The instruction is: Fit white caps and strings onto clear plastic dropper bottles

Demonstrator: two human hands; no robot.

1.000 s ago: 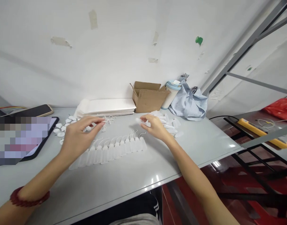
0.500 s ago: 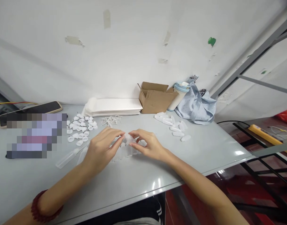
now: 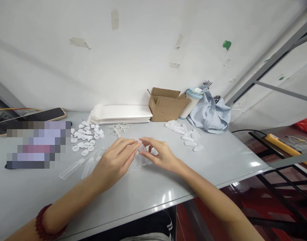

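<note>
Above the middle of the table, my right hand (image 3: 161,154) pinches a small translucent plastic bottle (image 3: 142,148) between thumb and fingers. My left hand (image 3: 120,158) meets it from the other side, its fingers closed together at the bottle's upper end; whatever lies between those fingertips is hidden. Under and behind the hands stand several clear bottles (image 3: 138,162), partly covered. Left of my left forearm lie translucent bottles with thin tubes (image 3: 72,169). Farther left is a group of small white caps (image 3: 85,135), and thin white tubes (image 3: 119,128) lie in a pile behind the hands.
Several clear plastic pieces (image 3: 184,134) lie to the right. Along the wall are a white stack (image 3: 125,113), an open cardboard box (image 3: 168,108), a lidded cup (image 3: 190,103) and a blue cloth bag (image 3: 211,113). A phone (image 3: 40,117) lies at the left.
My left hand has shifted slightly right and its fingers have come over the bottle's end. The bottle between my hands has tilted and shows more clearly. My right hand has barely moved.
</note>
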